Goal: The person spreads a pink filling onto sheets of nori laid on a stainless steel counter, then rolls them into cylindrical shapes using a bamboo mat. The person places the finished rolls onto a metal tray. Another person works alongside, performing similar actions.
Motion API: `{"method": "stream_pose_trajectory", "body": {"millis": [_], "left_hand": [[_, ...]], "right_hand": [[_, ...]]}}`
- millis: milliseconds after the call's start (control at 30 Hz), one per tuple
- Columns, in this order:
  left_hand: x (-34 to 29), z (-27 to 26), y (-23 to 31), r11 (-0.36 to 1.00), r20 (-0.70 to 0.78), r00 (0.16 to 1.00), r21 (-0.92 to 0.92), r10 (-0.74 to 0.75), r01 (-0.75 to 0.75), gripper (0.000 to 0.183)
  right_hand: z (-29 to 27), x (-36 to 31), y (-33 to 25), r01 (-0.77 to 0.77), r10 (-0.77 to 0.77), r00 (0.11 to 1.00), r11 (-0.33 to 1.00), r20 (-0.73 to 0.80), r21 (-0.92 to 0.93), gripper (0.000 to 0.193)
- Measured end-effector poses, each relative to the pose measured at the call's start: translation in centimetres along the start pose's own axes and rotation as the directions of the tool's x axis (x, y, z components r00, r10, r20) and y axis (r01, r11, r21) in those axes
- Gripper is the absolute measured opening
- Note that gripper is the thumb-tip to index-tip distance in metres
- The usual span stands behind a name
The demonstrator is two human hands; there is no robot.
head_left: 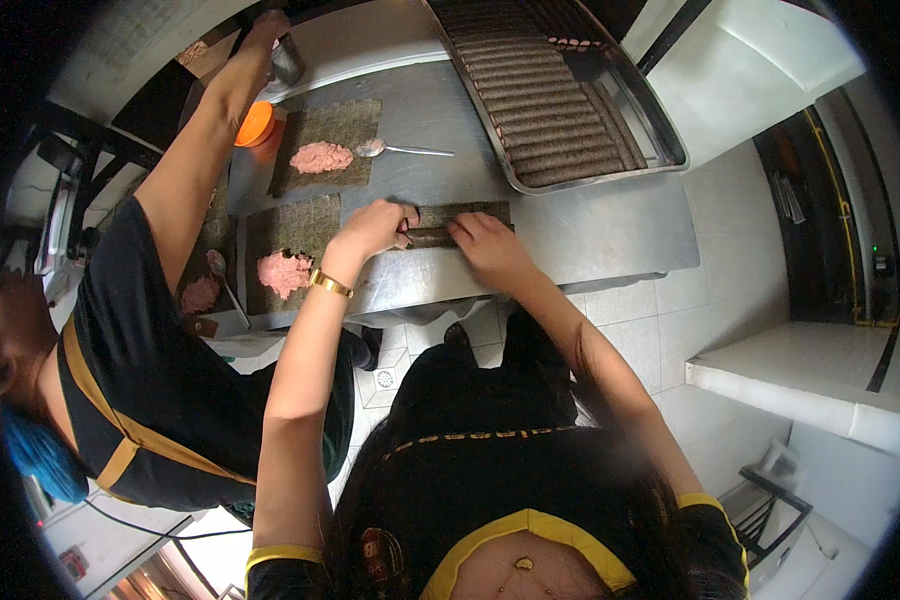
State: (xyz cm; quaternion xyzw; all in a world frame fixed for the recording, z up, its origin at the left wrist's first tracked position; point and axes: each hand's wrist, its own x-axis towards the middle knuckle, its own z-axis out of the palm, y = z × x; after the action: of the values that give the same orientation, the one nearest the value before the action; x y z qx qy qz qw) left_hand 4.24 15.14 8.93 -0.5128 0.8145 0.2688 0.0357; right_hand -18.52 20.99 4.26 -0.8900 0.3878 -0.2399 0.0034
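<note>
In front of me a dark seaweed sheet (460, 211) lies on the metal table, its near edge rolled into a narrow seaweed roll (431, 237). My left hand (372, 230), a gold bracelet at its wrist, curls its fingers on the left end of the roll. Bent fingers of my right hand (492, 250) press the right end. What is inside the roll is hidden. Left of my left hand, another seaweed sheet (310, 222) carries pink paste (284, 273). Farther back, a third sheet (355, 115) bears a mound of pink paste (322, 157), with a spoon (415, 152) beside it.
A metal tray (600, 180) full of finished rolls stands at the back right. On the left, a co-worker (150, 350) reaches an arm toward a metal container (287, 62) near an orange bowl (256, 124). A second spoon (220, 268) lies by more paste at the left.
</note>
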Motion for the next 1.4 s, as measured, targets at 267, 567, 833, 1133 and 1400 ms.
{"method": "stream_pose_trajectory", "body": {"millis": [267,567,833,1133,1400], "left_hand": [[-1.5,0.4,1.4,0.986,-0.175,0.977,0.141,0.118,-0.094,0.042],[-2.1,2.5,1.7,0.96,-0.266,0.954,0.273,0.138,-0.063,0.034],[-1.7,2.3,1.3,0.966,-0.233,0.966,0.252,0.112,-0.051,0.037],[0.6,1.2,0.3,0.987,-0.141,0.987,0.152,0.08,-0.058,0.033],[1.8,-0.2,0.0,1.0,-0.009,1.0,0.017,0.01,-0.01,0.038]], "right_hand": [[2.0,0.6,-0.7,-0.057,0.057,0.997,0.998,0.047,0.009,0.031],[2.4,1.4,-0.4,-0.147,0.158,0.975,0.986,0.155,-0.078,0.024],[0.7,-1.4,1.9,-0.313,0.322,0.932,0.946,0.166,-0.082,0.03],[-0.3,-0.2,1.8,-0.204,0.217,0.97,0.972,0.109,-0.118,0.031],[2.1,2.0,-0.1,-0.01,0.009,0.993,1.0,0.115,0.011,0.034]]}}
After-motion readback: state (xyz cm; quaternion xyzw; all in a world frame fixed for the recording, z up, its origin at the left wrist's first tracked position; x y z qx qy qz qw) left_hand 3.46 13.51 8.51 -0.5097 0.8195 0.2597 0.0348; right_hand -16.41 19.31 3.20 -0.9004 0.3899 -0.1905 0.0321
